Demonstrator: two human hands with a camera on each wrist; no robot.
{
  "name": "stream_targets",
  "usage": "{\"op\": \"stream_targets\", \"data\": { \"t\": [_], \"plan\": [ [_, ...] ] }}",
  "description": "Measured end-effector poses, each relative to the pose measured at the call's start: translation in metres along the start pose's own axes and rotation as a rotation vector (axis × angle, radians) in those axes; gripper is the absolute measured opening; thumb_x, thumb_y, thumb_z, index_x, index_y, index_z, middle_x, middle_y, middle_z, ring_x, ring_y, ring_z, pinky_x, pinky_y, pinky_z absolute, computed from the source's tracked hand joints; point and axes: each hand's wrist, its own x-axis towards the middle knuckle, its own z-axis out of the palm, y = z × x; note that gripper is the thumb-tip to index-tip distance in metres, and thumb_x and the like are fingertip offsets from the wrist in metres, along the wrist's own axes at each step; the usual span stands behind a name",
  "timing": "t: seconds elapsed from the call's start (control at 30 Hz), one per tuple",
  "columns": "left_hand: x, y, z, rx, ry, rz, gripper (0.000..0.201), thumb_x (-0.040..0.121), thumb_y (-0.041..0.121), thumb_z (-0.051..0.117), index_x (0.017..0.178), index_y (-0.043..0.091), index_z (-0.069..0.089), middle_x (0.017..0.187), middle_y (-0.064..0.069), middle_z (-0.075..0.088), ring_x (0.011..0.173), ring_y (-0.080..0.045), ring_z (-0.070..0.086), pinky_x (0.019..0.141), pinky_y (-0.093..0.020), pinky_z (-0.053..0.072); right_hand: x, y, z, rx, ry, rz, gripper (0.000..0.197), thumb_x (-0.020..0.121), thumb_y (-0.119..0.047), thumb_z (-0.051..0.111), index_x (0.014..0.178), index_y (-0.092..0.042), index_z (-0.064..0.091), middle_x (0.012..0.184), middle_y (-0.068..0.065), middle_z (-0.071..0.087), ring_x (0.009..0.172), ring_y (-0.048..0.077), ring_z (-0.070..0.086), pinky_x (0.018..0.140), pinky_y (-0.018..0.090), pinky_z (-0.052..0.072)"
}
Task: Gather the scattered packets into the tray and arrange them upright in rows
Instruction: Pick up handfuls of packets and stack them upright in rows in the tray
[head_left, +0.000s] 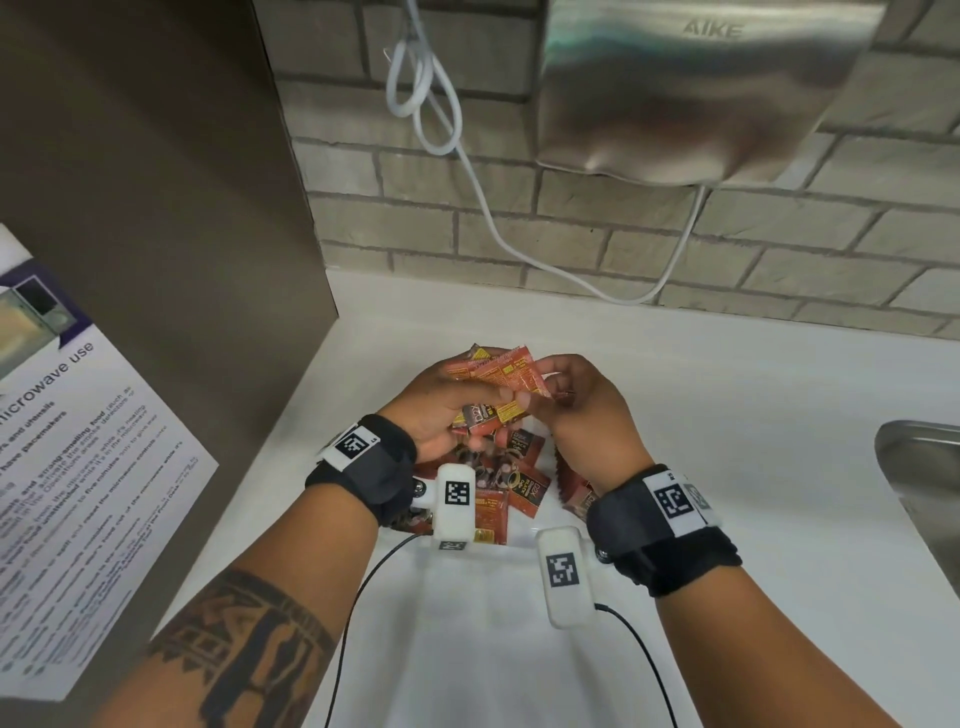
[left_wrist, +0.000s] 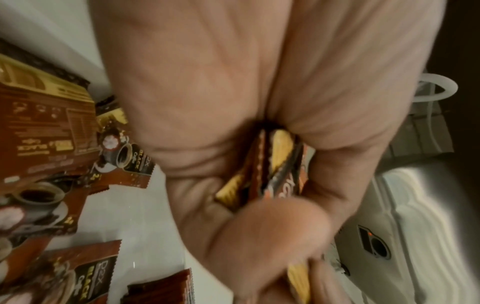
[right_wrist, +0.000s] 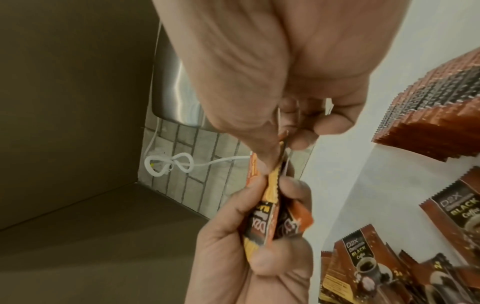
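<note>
A fanned bundle of flat, glossy orange-brown foil coffee packets with serrated edges (head_left: 493, 379) is gripped in the left hand (head_left: 441, 410), near the middle of the head view; its fingers (right_wrist: 262, 265) are curled round the bundle's lower part, with the thumb pressed across the printed faces. The top edge of the same bundle is pinched between the thumb and bent fingertips of the right hand (head_left: 587, 410), so both hands are closed on it. In the left wrist view the packets' thin crimped edges are seen wedged deep in the creased palm. Below the hands, a loose heap of matching brown packets printed with a black coffee cup (head_left: 514, 483) is spread flat and overlapping inside a shallow white smooth-walled tray (head_left: 498, 597) set on the smooth white counter (head_left: 753, 415). At the upper right of the right wrist view, a tight row of packets standing on edge (right_wrist: 428, 115) is seen, their zigzag rims lined up like ridges. A brushed steel hand dryer (head_left: 696, 88) is mounted on the rough grey brick wall (head_left: 415, 218) at the top, with a looped white cable (head_left: 431, 93) hung beside it. The curved rim of a steel sink (head_left: 919, 467) is visible at the right edge.
</note>
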Motion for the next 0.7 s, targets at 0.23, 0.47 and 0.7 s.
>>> {"op": "stream_targets", "data": {
  "t": [0.23,0.47,0.7],
  "plan": [
    [-0.003,0.0,-0.004,-0.121,-0.05,-0.06,0.057,0.094,0.043,0.06,0.138,0.006,0.057,0.112,-0.025,0.066,0.08,-0.031,0.068,0.045,-0.022,0.046,-0.003,-0.011,-0.013,0.347,0.123,-0.046,0.013,0.088,0.003,0.068,0.094,-0.007,0.072,0.085,0.0,0.071,0.06,0.0,0.064,0.057,0.017,0.05],
    [0.0,0.001,0.008,-0.046,0.055,-0.007,0.041,0.09,0.027,0.071,0.124,0.005,0.066,0.1,-0.022,0.07,0.064,-0.025,0.067,0.041,-0.022,0.045,-0.007,-0.003,-0.006,0.282,0.047,0.015,0.037,0.086,0.014,0.051,0.083,-0.012,0.077,0.099,0.007,0.074,0.082,0.023,0.073,0.07,0.04,0.062],
    [0.001,-0.001,0.012,-0.042,0.068,0.079,0.036,0.088,0.021,0.074,0.123,0.014,0.066,0.107,-0.017,0.071,0.073,-0.026,0.068,0.044,-0.023,0.045,-0.009,-0.002,-0.004,0.417,0.016,0.12,0.032,0.088,-0.019,0.075,0.114,-0.013,0.059,0.098,0.006,0.072,0.087,0.018,0.073,0.069,0.029,0.058]
  ]
}}
